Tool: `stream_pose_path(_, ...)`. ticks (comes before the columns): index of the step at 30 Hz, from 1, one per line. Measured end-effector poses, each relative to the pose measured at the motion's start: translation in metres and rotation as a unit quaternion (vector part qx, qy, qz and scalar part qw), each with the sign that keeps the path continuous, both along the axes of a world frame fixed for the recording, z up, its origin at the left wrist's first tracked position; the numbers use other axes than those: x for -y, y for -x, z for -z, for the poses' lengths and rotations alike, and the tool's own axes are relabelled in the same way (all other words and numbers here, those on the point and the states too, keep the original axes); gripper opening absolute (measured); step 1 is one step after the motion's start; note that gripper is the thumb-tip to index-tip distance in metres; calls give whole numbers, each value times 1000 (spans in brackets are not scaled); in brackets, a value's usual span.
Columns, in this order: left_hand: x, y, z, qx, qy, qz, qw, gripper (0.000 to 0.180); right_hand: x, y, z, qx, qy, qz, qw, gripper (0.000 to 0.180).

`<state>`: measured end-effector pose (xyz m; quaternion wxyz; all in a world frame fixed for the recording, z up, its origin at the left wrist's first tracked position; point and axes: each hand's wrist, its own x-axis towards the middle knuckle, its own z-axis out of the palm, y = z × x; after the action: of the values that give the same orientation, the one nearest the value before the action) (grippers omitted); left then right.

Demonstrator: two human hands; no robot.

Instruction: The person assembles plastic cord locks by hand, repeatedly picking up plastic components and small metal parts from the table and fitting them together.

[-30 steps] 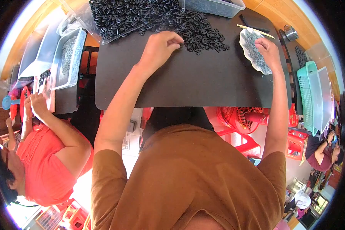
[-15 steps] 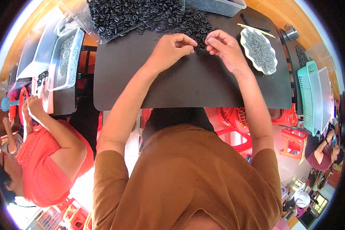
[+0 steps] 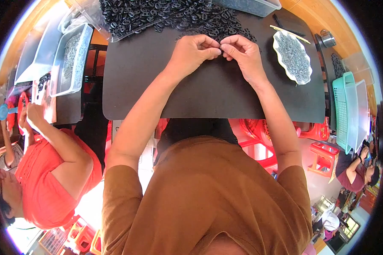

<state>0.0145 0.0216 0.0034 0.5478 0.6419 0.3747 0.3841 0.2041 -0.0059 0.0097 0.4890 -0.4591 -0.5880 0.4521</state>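
Observation:
Over the dark table (image 3: 166, 102), my left hand (image 3: 195, 53) and my right hand (image 3: 244, 55) meet fingertip to fingertip. My left thumb and forefinger pinch a small black plastic piece, mostly covered by the fingers. The right thumb and forefinger are closed at the same spot; what they hold is too small to make out. Just beyond the hands spreads a heap of small black plastic pieces (image 3: 157, 17) with holes in them. To the right of my right hand stands a white scalloped dish (image 3: 278, 53) full of tiny grey pieces (image 3: 292, 57).
A clear tub (image 3: 266, 7) stands at the back, near a yellow stick (image 3: 289, 33). Left, another table bears a clear tub (image 3: 78, 63); a person in red (image 3: 57, 174) sits there. Right are a green basket (image 3: 341, 110), a metal cup (image 3: 327, 39) and a red stool (image 3: 323, 159).
My right hand has come left to meet the left hand, and their fingertips now touch. The left hand has stayed nearly in place. The view has shifted slightly.

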Motion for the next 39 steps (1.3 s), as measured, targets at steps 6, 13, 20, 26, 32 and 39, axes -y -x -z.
stream_pose_path(6, 5, 1, -3, -114, -157, -38, 980, 11, 5, 5, -8, 15, 32, -14, 999, 9)
stream_pose_path(13, -5, 4, 2, -89, -50, 40, 994, 13, 5, -7, -16, 145, -15, -70, 987, 6)
stream_pose_path(20, 7, 0, -9, -128, -104, 3, 986, 10, 5, -97, -40, 402, -221, 248, 853, 12)
stream_pose_path(26, 2, -71, -43, -102, -289, 84, 948, 12, 19, -174, -42, 447, -123, 227, 857, 12)
stream_pose_path(32, -17, -164, -63, -146, -373, 85, 912, 14, 53, -229, -56, 363, -153, 316, 863, 17)
stream_pose_path(39, -18, -199, -43, -132, -380, 99, 910, 15, 88, -278, -20, 313, 14, 374, 873, 25)
